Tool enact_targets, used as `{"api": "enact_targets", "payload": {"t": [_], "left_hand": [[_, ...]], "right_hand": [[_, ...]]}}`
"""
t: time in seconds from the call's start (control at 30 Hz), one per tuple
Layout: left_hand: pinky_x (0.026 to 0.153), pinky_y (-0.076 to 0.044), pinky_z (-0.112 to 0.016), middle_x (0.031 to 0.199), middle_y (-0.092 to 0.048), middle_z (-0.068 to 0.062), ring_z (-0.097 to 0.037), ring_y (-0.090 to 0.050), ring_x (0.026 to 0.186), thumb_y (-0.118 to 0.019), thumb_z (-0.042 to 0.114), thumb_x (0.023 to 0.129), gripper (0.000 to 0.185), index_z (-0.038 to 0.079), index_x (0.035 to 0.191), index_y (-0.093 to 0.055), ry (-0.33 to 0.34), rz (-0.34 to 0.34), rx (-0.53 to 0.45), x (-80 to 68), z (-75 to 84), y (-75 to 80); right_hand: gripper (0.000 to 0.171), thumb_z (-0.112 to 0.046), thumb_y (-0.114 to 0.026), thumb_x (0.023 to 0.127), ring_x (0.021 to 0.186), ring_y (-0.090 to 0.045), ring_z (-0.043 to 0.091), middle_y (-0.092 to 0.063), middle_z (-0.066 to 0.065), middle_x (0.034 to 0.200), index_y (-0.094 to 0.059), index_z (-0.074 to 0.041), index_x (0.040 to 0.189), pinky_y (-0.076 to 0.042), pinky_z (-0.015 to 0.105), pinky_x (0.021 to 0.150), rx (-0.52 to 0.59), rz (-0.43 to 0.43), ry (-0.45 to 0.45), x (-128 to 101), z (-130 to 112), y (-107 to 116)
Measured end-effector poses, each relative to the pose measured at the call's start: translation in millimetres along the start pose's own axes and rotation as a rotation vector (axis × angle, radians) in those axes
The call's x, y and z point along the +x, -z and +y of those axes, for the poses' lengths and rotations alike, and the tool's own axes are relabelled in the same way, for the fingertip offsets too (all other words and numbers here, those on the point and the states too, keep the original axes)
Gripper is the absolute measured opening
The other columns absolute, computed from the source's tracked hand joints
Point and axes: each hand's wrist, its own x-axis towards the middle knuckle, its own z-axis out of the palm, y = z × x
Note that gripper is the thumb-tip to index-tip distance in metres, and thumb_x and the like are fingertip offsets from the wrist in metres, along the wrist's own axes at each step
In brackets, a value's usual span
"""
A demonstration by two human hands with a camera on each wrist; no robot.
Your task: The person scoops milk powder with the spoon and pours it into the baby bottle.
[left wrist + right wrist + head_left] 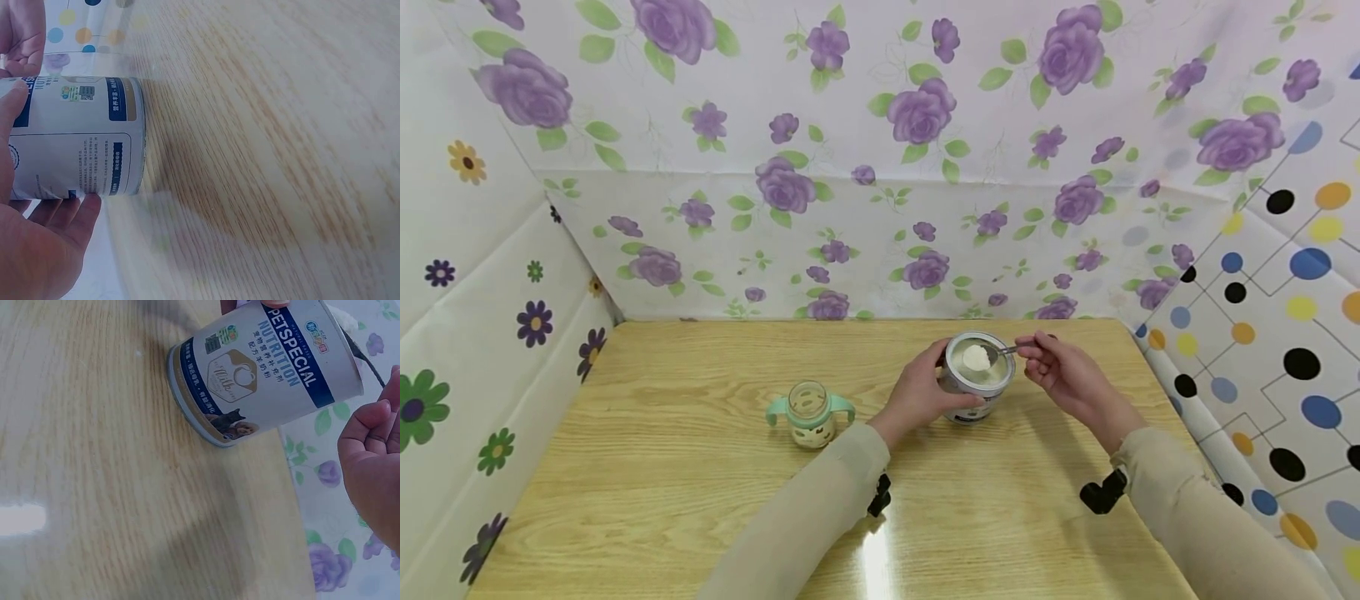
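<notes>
A white and blue powder can (976, 382) stands open on the wooden table (700, 467). My left hand (917, 393) wraps around the can's left side; in the left wrist view its fingers (37, 219) curl round the can (75, 137). My right hand (1060, 371) pinches the handle of a spoon (992, 354) heaped with white powder just above the can's mouth. The right wrist view shows the can's label (269, 369) and my right hand (375, 469) beside it. A small glass baby bottle (810, 413) with mint green handles stands open to the left of my left hand.
Flowered plastic sheets wall in the table at the back (880, 242) and left (490, 333), a dotted sheet at the right (1262, 350). Bare tabletop lies in front of the can and bottle, with a bright glare patch (876, 558) near the front edge.
</notes>
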Motion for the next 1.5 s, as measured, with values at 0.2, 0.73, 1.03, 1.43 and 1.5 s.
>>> {"api": "enact_targets", "payload": {"t": [0.2, 0.73, 1.03, 1.43, 1.5], "left_hand": [[0.113, -0.048, -0.044, 0.147, -0.061, 0.005, -0.016, -0.058, 0.134, -0.098, 0.035, 0.080, 0.095, 0.025, 0.160, -0.047, 0.007, -0.003, 0.006, -0.8, 0.7, 0.7], [0.113, -0.049, -0.043, 0.147, -0.060, 0.005, -0.016, -0.057, 0.135, -0.097, 0.037, 0.081, 0.094, 0.025, 0.159, -0.046, -0.003, -0.007, -0.004, 0.3, -1.1, 1.5], [0.113, -0.049, -0.042, 0.148, -0.060, 0.004, -0.016, -0.057, 0.135, -0.097, 0.037, 0.081, 0.095, 0.024, 0.160, -0.045, -0.004, -0.015, 0.001, 0.0, -0.8, 1.2], [0.113, -0.049, -0.045, 0.148, -0.059, 0.005, -0.017, -0.057, 0.135, -0.097, 0.039, 0.081, 0.097, 0.026, 0.161, -0.045, 0.015, -0.010, 0.005, -0.2, -2.0, -0.4], [0.113, -0.049, -0.045, 0.148, -0.060, 0.005, -0.017, -0.057, 0.135, -0.097, 0.039, 0.081, 0.096, 0.026, 0.161, -0.045, 0.013, -0.009, -0.001, -0.4, -1.6, -0.2]], "right_hand": [[0.048, -0.026, -0.036, 0.119, 0.081, -0.070, 0.011, -0.081, 0.006, 0.100, -0.076, -0.001, 0.115, -0.057, 0.026, 0.079, 0.114, -0.011, -0.014, -5, 11, 6], [0.053, -0.026, -0.034, 0.120, 0.078, -0.069, 0.014, -0.081, 0.007, 0.095, -0.078, 0.002, 0.110, -0.053, 0.027, 0.076, 0.288, 0.054, 0.020, -8, 23, 2], [0.049, -0.026, -0.040, 0.119, 0.079, -0.069, 0.014, -0.080, 0.007, 0.094, -0.078, 0.002, 0.108, -0.053, 0.028, 0.075, 0.312, 0.096, 0.053, -8, 25, -1], [0.049, -0.022, -0.038, 0.119, 0.074, -0.066, 0.014, -0.076, 0.006, 0.085, -0.078, 0.000, 0.102, -0.054, 0.028, 0.076, 0.266, 0.190, 0.071, -9, 24, -7], [0.048, -0.021, -0.039, 0.119, 0.073, -0.066, 0.014, -0.076, 0.006, 0.085, -0.078, 0.001, 0.102, -0.054, 0.028, 0.076, 0.264, 0.197, 0.072, -8, 25, -7]]}}
